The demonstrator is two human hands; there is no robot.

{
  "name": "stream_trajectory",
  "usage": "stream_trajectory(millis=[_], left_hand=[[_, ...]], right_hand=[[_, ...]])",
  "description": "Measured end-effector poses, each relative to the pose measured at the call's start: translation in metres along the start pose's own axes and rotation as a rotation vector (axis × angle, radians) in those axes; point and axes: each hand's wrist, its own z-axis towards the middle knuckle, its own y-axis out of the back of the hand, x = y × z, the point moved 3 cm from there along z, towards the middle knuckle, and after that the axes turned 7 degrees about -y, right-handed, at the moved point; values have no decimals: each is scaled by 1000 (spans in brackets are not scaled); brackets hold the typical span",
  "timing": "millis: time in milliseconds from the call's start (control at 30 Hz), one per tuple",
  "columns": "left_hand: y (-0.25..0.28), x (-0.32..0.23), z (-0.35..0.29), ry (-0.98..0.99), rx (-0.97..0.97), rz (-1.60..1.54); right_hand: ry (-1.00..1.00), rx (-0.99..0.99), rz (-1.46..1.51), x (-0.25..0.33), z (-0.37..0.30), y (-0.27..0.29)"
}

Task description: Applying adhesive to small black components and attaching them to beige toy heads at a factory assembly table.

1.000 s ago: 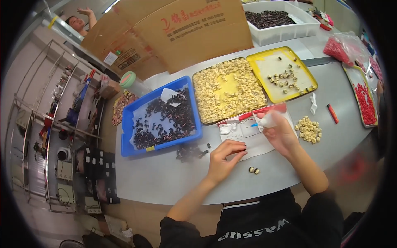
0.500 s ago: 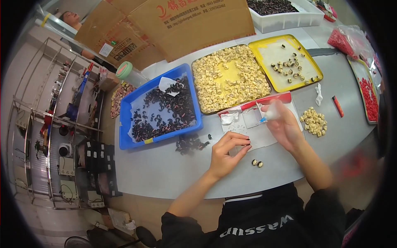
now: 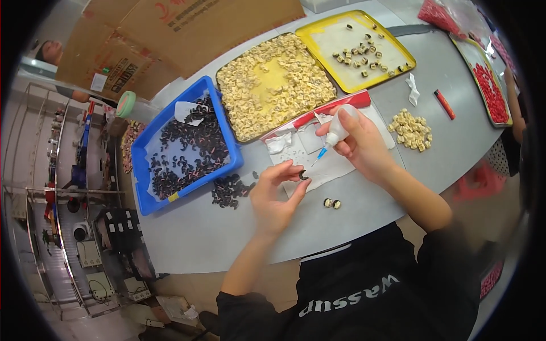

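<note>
My left hand (image 3: 274, 196) pinches a small black C-shaped piece (image 3: 303, 175) between thumb and fingertips. In my right hand (image 3: 365, 146) is a white squeeze bottle (image 3: 339, 128), tilted so its blue needle tip points down toward the black piece, a little apart from it. Beneath both hands lies a white sheet (image 3: 327, 170) with small specks on it. Two small cream-and-black beads (image 3: 332, 203) rest on the table nearer to me. Beside my left hand is a loose pile of black curved pieces (image 3: 228, 190).
A blue tray (image 3: 234, 160) of black pieces stands left; a tray of cream cubes (image 3: 273, 91) is behind. The yellow tray (image 3: 348, 90) bears cream-and-black beads. Right lie a cube pile (image 3: 410, 131), a red marker (image 3: 445, 104) and a red-piece tray (image 3: 508, 123). Cardboard (image 3: 187, 40) stands behind.
The view has swung, shifting the scene left and up. My right hand has turned the bottle so its needle tip points down near my left fingers. The black piece now shows clearly in my left hand.
</note>
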Motion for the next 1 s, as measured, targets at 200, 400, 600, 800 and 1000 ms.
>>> stream_trajectory(millis=[200,400,600,800,1000], left_hand=[[-4,-2,0,-81,-19,-6],[-7,-3,-3,-125,-13,-48],[-7,-1,-4,-95,-31,-69],[-4,-1,-4,-23,-8,-115],[-2,2,0,88,-82,-237]], right_hand=[[60,32,-149,-4,-2,-3],[85,58,-201,-6,-5,-5],[56,30,-176,-7,-3,-4],[46,3,-83,-6,-1,-2],[14,-5,-5,-7,1,2]])
